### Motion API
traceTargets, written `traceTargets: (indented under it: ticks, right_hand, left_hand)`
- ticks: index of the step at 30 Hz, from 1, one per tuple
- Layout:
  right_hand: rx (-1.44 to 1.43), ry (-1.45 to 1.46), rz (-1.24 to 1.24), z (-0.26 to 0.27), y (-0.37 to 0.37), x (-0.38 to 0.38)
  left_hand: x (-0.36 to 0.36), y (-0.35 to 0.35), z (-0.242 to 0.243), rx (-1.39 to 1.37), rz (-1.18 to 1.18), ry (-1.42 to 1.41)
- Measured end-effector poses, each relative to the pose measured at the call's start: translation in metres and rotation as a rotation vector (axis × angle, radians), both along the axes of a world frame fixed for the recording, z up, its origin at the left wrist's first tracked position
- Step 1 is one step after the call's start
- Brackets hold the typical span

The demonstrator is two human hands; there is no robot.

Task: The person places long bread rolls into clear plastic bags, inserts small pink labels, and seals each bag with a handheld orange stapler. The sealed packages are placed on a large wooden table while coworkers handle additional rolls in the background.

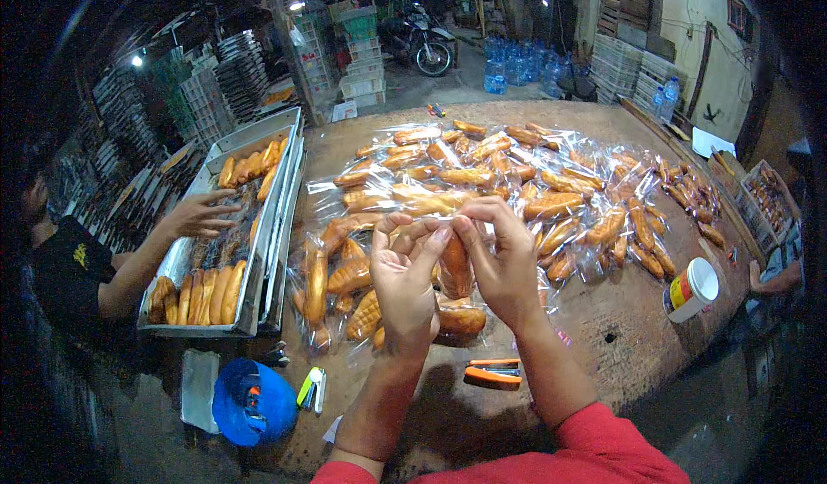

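Between my hands hangs a brown bread roll in a clear plastic bag [456,267], pinched at the bag's top. My left hand [408,267] holds one side of the top between thumb and fingers. On the other side, my right hand [501,251] grips the plastic the same way. Behind and below lie many bagged bread rolls [555,206] heaped on the wooden table [594,335]. An orange stapler [493,374] rests near my right forearm, and a yellow-green stapler [313,390] lies to the left of my left forearm.
A blue container [253,403] stands at the near left, beside a metal tray [294,180] of unwrapped rolls. Another person's hand [201,214] is over that tray. A white tub [691,290] stands at right, near another person's arm [775,277]. Small rolls [691,190] lie at far right.
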State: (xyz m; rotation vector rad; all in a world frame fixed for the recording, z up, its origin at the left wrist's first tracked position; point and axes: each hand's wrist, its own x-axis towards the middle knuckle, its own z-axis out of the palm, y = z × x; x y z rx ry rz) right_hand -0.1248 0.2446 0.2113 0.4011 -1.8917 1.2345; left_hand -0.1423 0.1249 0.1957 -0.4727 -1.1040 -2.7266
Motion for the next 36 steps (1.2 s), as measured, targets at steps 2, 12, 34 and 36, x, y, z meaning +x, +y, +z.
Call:
traceTargets:
  ticks: [2,12,34,36]
  right_hand:
    - [-0.088,0.026,-0.026,0.003,0.004,0.005]
    - [0.241,-0.524,-0.087,-0.025,0.130,0.119]
    - [0.688,-0.580,0.098,-0.167,0.141,0.221]
    - [0.732,-0.566,0.090,-0.169,0.142,0.222]
  left_hand:
    - [0.001,-0.002,0.001,0.050,-0.008,-0.026]
    - [0.012,-0.017,0.008,0.045,-0.059,0.012]
    - [0.094,-0.035,-0.081,-0.334,-0.309,-0.386]
    - [0.096,-0.030,-0.082,-0.221,-0.401,-0.371]
